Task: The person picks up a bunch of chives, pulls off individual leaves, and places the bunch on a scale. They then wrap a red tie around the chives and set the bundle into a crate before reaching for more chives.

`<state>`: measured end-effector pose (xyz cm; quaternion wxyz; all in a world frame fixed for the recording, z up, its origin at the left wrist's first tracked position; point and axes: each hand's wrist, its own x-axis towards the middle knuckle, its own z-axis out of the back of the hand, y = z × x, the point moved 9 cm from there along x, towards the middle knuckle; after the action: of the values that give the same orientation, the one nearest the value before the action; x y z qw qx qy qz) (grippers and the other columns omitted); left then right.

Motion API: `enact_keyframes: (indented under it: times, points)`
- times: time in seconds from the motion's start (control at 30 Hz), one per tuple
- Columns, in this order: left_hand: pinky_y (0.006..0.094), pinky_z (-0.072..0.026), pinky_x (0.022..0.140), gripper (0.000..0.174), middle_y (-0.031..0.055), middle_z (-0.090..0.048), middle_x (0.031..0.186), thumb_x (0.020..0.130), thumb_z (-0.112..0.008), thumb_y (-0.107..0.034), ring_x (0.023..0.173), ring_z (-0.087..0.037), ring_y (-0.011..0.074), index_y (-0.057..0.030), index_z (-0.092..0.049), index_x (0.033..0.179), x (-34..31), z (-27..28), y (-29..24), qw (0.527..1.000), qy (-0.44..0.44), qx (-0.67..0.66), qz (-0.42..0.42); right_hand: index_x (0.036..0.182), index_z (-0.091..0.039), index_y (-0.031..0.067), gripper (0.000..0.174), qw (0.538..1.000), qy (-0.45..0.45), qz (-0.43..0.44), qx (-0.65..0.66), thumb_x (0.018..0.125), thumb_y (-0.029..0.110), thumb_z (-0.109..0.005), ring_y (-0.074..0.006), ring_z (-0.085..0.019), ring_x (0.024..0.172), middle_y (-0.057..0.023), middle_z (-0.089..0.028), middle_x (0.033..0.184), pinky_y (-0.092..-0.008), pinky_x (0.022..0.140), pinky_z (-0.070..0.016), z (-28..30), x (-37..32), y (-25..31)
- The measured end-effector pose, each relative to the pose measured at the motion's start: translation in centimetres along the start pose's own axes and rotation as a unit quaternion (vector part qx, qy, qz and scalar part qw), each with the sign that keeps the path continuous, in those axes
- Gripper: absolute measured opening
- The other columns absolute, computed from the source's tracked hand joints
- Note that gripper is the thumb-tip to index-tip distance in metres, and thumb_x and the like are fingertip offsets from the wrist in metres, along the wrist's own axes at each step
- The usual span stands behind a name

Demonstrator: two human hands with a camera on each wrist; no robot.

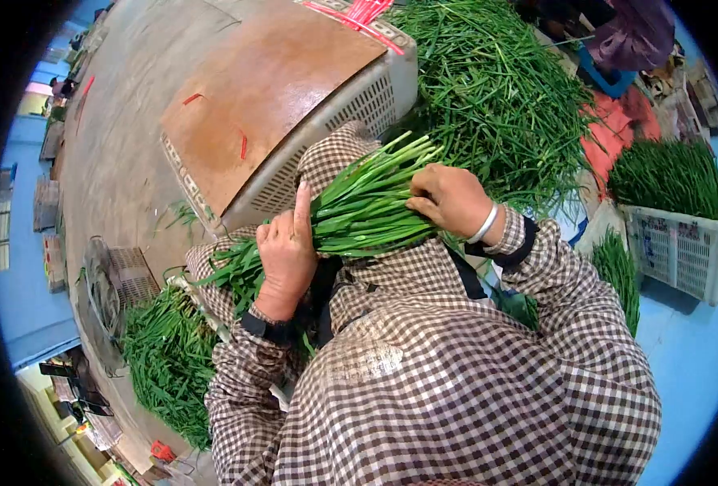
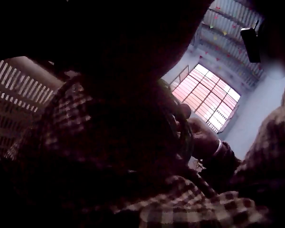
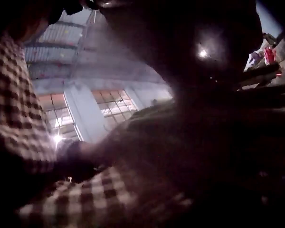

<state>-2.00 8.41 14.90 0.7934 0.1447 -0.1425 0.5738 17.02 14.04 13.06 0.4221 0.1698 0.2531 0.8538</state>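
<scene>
A bundle of garlic chives (image 1: 367,198) lies across the person's lap, pale stem ends toward the upper right and leafy tips toward the lower left. The left hand (image 1: 284,253) grips it near the leafy side, its index finger pointing up along the edge of the bundle. At the stem side, the right hand (image 1: 453,200) has its fingers curled, with thumb and fingertips pinching at the stalks. Both wrist views are dark; the left one faintly shows the right hand (image 2: 204,137) beside the stalks, while fingers are mostly hidden in the right one.
In front stands an upturned white crate with a brown board (image 1: 278,89) and red ties (image 1: 367,11) on it. A large heap of chives (image 1: 496,97) spreads beyond the right hand. Another pile (image 1: 168,356) lies at left. A filled white crate (image 1: 679,251) stands at right.
</scene>
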Motion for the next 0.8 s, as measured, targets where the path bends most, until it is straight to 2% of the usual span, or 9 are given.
enact_keyframes:
  times: [0.13,0.2,0.3,0.47,0.53,0.63,0.73,0.77,0.8]
  points:
    - [0.0310,-0.0343,0.061,0.061,0.0005,-0.047,0.070,0.074,-0.054,-0.010,0.064,-0.049,0.0170,-0.0050,-0.038,0.133,-0.3,-0.5,0.4,1.000,0.008,-0.007,0.016,0.077,-0.059,0.0022,0.017,0.970,0.042,-0.030,0.238,0.075,0.017,-0.066,-0.0288,-0.054,0.060,-0.0104,-0.057,0.069,-0.0344,0.057,-0.0448,-0.2,0.9,-1.9]
    - [0.0315,-0.0353,0.060,0.061,0.0013,-0.048,0.069,0.074,-0.054,-0.010,0.064,-0.049,0.0173,-0.0048,-0.038,0.133,-0.3,-0.6,0.5,1.000,0.014,-0.007,0.017,0.077,-0.057,0.0021,0.017,0.971,0.043,-0.021,0.234,0.075,0.017,-0.065,-0.0298,-0.054,0.057,-0.0107,-0.056,0.069,-0.0354,0.054,-0.0445,-0.2,0.9,-1.7]
    - [0.0318,-0.0359,0.060,0.062,0.0019,-0.048,0.070,0.074,-0.054,-0.008,0.065,-0.050,0.0177,-0.0042,-0.037,0.133,-0.3,-0.6,0.1,1.000,0.009,-0.002,-0.014,0.079,-0.052,0.0041,0.014,0.992,-0.092,0.027,-0.085,0.076,0.014,-0.061,-0.0311,-0.056,0.059,-0.0124,-0.055,0.069,-0.0391,0.052,-0.0449,0.8,0.6,0.2]
    - [0.0331,-0.0371,0.060,0.064,0.0031,-0.050,0.073,0.074,-0.053,-0.005,0.065,-0.051,0.0195,-0.0035,-0.034,0.134,-0.1,-0.9,-0.3,0.999,0.034,0.022,-0.021,0.078,-0.052,0.0043,0.011,0.991,-0.126,-0.020,-0.042,0.077,0.013,-0.059,-0.0301,-0.057,0.060,-0.0127,-0.055,0.068,-0.0375,0.054,-0.0466,0.8,0.8,-2.1]
    - [0.0344,-0.0378,0.059,0.064,0.0037,-0.051,0.073,0.074,-0.054,-0.003,0.065,-0.051,0.0206,-0.0031,-0.033,0.135,-0.1,-1.0,-0.1,0.999,0.043,0.019,-0.010,0.075,-0.054,0.0031,0.009,0.975,-0.188,-0.099,0.072,0.077,0.011,-0.057,-0.0284,-0.059,0.056,-0.0136,-0.059,0.068,-0.0368,0.054,-0.0495,1.8,0.9,-5.9]
    - [0.0326,-0.0370,0.061,0.063,0.0031,-0.050,0.074,0.074,-0.052,-0.008,0.067,-0.051,0.0188,-0.0037,-0.034,0.134,-0.5,-1.2,-0.1,0.998,0.042,0.037,-0.015,0.075,-0.058,-0.0010,0.014,0.883,-0.151,-0.244,0.372,0.083,0.011,-0.056,-0.0124,-0.054,0.045,-0.0089,-0.062,0.065,-0.0251,0.042,-0.0450,1.8,-0.2,-13.1]
    - [0.0328,-0.0370,0.062,0.062,0.0033,-0.050,0.074,0.074,-0.052,-0.008,0.067,-0.051,0.0189,-0.0030,-0.035,0.134,-0.2,-0.8,-0.1,0.999,0.035,0.006,-0.005,0.077,-0.059,-0.0026,0.014,0.802,-0.249,-0.357,0.409,0.083,0.010,-0.057,-0.0086,-0.053,0.048,-0.0095,-0.063,0.070,-0.0214,0.037,-0.0380,6.5,-3.6,-21.2]
    - [0.0328,-0.0369,0.062,0.062,0.0034,-0.051,0.075,0.074,-0.052,-0.008,0.067,-0.051,0.0190,-0.0024,-0.035,0.133,-0.2,-0.7,-0.1,0.999,0.047,0.002,-0.003,0.077,-0.059,-0.0031,0.015,0.799,-0.305,-0.353,0.379,0.083,0.011,-0.057,-0.0097,-0.053,0.048,-0.0085,-0.060,0.064,-0.0208,0.038,-0.0404,8.2,-4.7,-24.3]
    - [0.0328,-0.0369,0.062,0.061,0.0035,-0.051,0.075,0.074,-0.052,-0.008,0.067,-0.051,0.0190,-0.0019,-0.036,0.133,-0.2,-0.8,-0.1,0.998,0.057,-0.002,-0.002,0.086,-0.057,-0.0054,0.021,0.831,-0.326,-0.341,0.294,0.082,0.015,-0.060,-0.0199,-0.061,0.061,-0.0168,-0.062,0.080,-0.0304,0.053,-0.0508,10.2,-4.8,-24.6]
